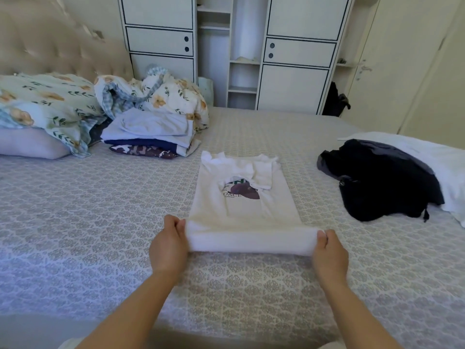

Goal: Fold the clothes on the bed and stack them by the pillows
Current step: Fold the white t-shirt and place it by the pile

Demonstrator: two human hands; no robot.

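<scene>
A white T-shirt [241,207] with a purple print lies on the bed, its sleeves folded inward into a narrow strip. My left hand [168,245] pinches the near left corner of its bottom hem, and my right hand [329,250] pinches the near right corner. The hem is lifted slightly and curls over. A stack of folded clothes [151,133], pale blue on top with navy and patterned pieces below, sits beside the pillows [30,144] at the left. A dark unfolded garment [382,180] lies crumpled at the right.
The patterned bedspread [88,222] covers the bed. A floral duvet [156,94] is bunched at the headboard. A white cloth [432,157] lies under the dark garment at the right edge. White wardrobes [297,51] stand beyond the bed.
</scene>
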